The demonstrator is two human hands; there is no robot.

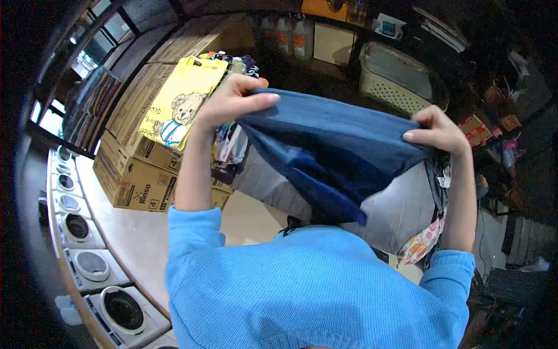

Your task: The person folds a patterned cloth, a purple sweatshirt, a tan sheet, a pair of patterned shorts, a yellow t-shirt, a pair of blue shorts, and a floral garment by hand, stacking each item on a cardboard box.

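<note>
A dark blue garment (343,139) is stretched out between my two hands, its upper edge running almost straight and its lower part hanging in loose folds. My left hand (238,104) pinches the left end of that edge, thumb in front. At the other end, my right hand (439,132) grips the corner in the same way, a little lower in view. Beneath the garment lies a grey tabletop (389,212), partly hidden by it. Beyond my left hand, a yellow bear-print shirt (183,102) is spread on top of a pile by the cardboard boxes.
Stacked cardboard boxes (136,186) stand at the left. A row of front-loading washing machines (122,311) lines the far left wall. A lidded cream basket (395,81) sits behind the table. Floral cloth (421,241) hangs at the table's right edge.
</note>
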